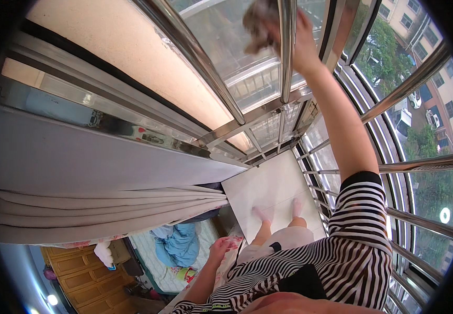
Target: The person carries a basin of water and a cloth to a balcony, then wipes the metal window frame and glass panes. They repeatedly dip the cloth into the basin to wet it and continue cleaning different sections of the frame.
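My right hand [303, 43] is raised at the top, reaching past an upright polished metal bar [286, 59]. It holds a brownish cloth [259, 27], blurred, against or close to the window glass [218, 43] behind the bars. Whether the cloth touches the pane is hard to tell. Low down, my left hand [221, 248] hangs beside my body with its fingers loosely bent, near the patterned edge of a curtain; no object shows in it.
Metal bars [418, 163] and window frames line the right side, with trees, cars and buildings outside. A beige curtain [105, 212] hangs at left. Beyond it are a bed with a blue blanket [177, 245] and a wooden wardrobe [89, 278]. My feet stand on pale floor tiles [273, 176].
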